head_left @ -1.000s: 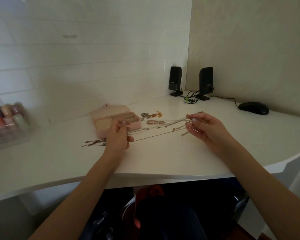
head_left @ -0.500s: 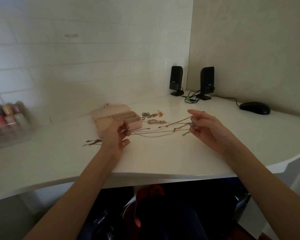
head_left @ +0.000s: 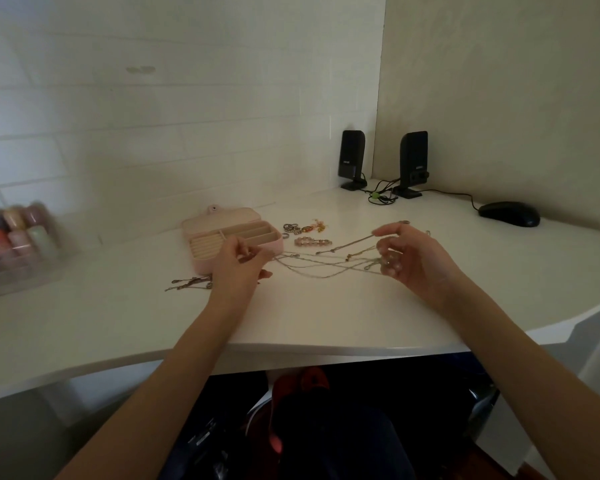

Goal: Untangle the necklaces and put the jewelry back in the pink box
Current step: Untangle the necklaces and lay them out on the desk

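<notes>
Thin silver necklaces (head_left: 326, 265) lie tangled across the white desk (head_left: 326, 320), stretched between my two hands. My left hand (head_left: 238, 268) pinches the chains' left ends just in front of the open pink box (head_left: 201, 256). My right hand (head_left: 409, 258) holds the right ends, one chain pinched between thumb and forefinger and lifted slightly. More chain ends (head_left: 191, 284) trail on the desk left of my left hand. A beaded bracelet (head_left: 312, 241) and a cluster of rings and charms (head_left: 303, 227) lie behind the necklaces, right of the box.
A clear organiser of coloured bottles (head_left: 14, 244) stands at the far left. Two black speakers (head_left: 352, 157) with cables sit in the back corner, and a black mouse (head_left: 510, 213) lies at the right. The desk's curved front edge runs below my wrists.
The necklaces were pulled taut a second ago and now hang slack on the desk. My left hand has loosened and shifted slightly right; my right hand's fingers have spread and re-pinched one chain.
</notes>
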The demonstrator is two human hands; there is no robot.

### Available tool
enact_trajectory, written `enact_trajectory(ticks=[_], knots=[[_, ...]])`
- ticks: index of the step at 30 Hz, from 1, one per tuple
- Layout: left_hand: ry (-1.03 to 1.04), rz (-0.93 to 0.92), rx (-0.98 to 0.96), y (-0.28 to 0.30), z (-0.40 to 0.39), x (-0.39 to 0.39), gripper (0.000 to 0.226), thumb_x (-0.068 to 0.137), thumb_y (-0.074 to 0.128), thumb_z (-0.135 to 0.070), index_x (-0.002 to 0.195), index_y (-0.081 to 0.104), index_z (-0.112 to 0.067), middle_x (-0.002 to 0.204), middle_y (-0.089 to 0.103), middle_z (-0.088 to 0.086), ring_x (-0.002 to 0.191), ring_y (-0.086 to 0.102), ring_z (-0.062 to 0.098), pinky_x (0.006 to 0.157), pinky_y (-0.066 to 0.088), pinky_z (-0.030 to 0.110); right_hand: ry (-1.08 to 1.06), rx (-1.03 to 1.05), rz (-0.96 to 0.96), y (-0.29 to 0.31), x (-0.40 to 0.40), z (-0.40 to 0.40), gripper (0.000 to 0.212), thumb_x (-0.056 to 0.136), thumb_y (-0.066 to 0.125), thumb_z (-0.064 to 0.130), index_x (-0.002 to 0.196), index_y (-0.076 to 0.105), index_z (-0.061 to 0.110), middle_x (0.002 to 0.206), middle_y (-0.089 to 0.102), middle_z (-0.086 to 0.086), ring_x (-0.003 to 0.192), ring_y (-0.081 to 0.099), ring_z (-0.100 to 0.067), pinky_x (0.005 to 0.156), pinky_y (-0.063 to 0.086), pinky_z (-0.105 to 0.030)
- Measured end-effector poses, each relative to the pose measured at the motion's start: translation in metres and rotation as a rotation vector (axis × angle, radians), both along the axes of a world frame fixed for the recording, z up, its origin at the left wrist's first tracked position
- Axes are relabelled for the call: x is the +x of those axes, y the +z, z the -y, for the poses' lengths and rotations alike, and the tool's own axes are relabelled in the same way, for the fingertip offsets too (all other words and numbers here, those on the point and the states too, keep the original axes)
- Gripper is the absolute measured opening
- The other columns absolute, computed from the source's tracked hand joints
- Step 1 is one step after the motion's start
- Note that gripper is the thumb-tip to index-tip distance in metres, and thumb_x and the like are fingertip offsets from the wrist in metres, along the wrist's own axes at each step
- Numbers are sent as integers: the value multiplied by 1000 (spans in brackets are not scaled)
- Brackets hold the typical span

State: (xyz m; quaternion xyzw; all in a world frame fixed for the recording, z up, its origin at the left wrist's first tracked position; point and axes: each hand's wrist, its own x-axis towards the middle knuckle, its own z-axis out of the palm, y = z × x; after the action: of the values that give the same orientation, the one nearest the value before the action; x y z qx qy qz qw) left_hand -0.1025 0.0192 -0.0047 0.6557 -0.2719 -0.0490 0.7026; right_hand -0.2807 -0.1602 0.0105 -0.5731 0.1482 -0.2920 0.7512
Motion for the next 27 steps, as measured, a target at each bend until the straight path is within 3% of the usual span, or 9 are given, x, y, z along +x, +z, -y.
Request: enact_trajectory(ticks=[3, 6, 10, 13, 16, 20, 23, 27], knots=[[41, 31, -30, 0, 2, 0, 34, 88, 62, -9, 71, 34, -17, 72, 58, 1, 59, 60, 9, 42, 43, 18, 21, -195, -146, -3, 1, -3, 23, 86, 41, -5, 88, 62, 5, 63, 53, -12, 47, 46, -17, 45, 45, -24], [68, -1, -67, 3, 3, 1, 25, 93, 57, -18, 76, 38, -20, 62, 61, -4, 45, 54, 8, 40, 41, 24, 79, -294, -161, -6, 0, -9, 25, 88, 42, -5, 83, 64, 6, 56, 55, -11, 48, 49, -20, 45, 46, -25], [39, -90, -212, 14, 3, 5, 14, 94, 54, -14, 83, 46, -18, 84, 60, 8, 52, 63, 10, 43, 47, 18, 147, -339, -126, -7, -3, -14, 25, 89, 44, -4, 82, 66, 7, 56, 54, -12, 50, 50, -18, 48, 44, -23], [6, -136, -248, 18, 5, 7, 8, 93, 55, -14, 90, 49, -12, 87, 65, 11, 64, 67, 11, 53, 52, 17, 219, -333, -114, -8, -4, -17, 18, 87, 50, 2, 84, 67, 8, 59, 52, -14, 52, 54, -18, 55, 48, -26], [-133, -261, -327, 24, 8, 6, 7, 93, 54, -12, 90, 49, -8, 75, 69, 8, 64, 69, 13, 59, 55, 20, 271, -356, -120, -9, -3, -22, 14, 83, 54, 9, 85, 68, 9, 58, 54, -13, 54, 55, -18, 58, 49, -26], [-367, -412, -371, 31, 9, 2, 8, 89, 56, 1, 88, 53, -7, 88, 67, 14, 79, 70, 20, 66, 58, 23, 312, -445, -178, -8, -1, -28, 16, 91, 53, 5, 89, 69, 7, 60, 61, -18, 61, 60, -24, 67, 52, -29], [-455, -307, -315, 37, 9, -3, 19, 85, 53, 14, 88, 56, -5, 88, 69, 10, 92, 70, 21, 73, 57, 24, 284, -553, -234, -3, 2, -33, 18, 92, 53, 10, 89, 71, 10, 62, 65, -16, 69, 66, -23, 76, 51, -24], [-529, -62, -125, 51, 4, -8, 27, 82, 54, 18, 89, 58, -8, 82, 71, 4, 96, 69, 25, 80, 57, 30, 10, -670, -174, 13, 20, -38, 15, 93, 56, 23, 99, 69, 18, 71, 65, 0, 65, 59, -7, 73, 50, -20]])
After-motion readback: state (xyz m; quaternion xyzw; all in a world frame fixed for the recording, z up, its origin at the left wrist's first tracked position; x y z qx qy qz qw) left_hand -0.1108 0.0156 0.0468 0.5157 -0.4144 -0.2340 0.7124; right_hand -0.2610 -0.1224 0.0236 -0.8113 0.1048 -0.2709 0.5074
